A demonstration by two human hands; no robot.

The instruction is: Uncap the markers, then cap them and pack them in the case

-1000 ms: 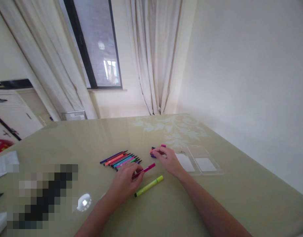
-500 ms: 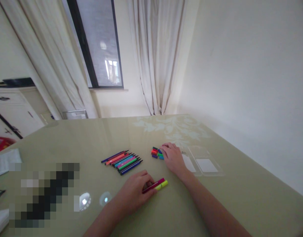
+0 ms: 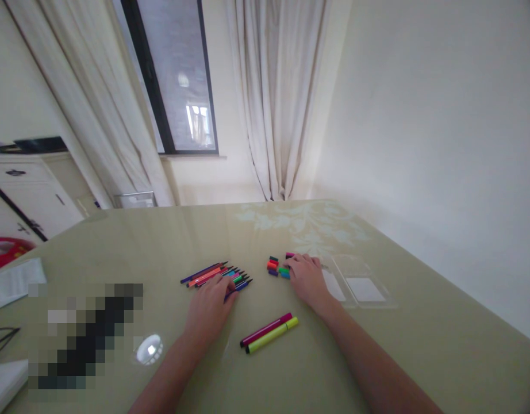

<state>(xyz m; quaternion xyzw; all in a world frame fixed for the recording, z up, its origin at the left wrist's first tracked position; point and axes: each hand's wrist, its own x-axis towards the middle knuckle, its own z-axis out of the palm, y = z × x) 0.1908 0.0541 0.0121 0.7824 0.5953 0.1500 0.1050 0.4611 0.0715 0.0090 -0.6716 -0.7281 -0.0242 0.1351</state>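
Observation:
Uncapped felt-tip markers [image 3: 213, 271] lie side by side in a row, tips toward the upper right. My left hand [image 3: 211, 302] reaches over the near end of the row, with thumb and fingers closed around a dark blue marker [image 3: 244, 285]. Several small marker caps [image 3: 272, 265] in different colours lie loose right of the row. Above them, my right hand [image 3: 307, 282] has its fingers bent together at a dark cap, mostly hidden. Nearer to me, a capped magenta marker [image 3: 267, 330] and a capped yellow-green marker [image 3: 273, 335] rest next to each other.
An open clear plastic case [image 3: 364, 287] with white inserts lies beyond my right forearm. Papers [image 3: 17, 282] and a black cable [image 3: 2, 339] are at the left. The glossy table [image 3: 131, 241] meets the wall on the right.
My left hand has let go of the magenta and yellow-green markers and moved up and left to the uncapped row. My right hand has shifted slightly, showing a pink cap.

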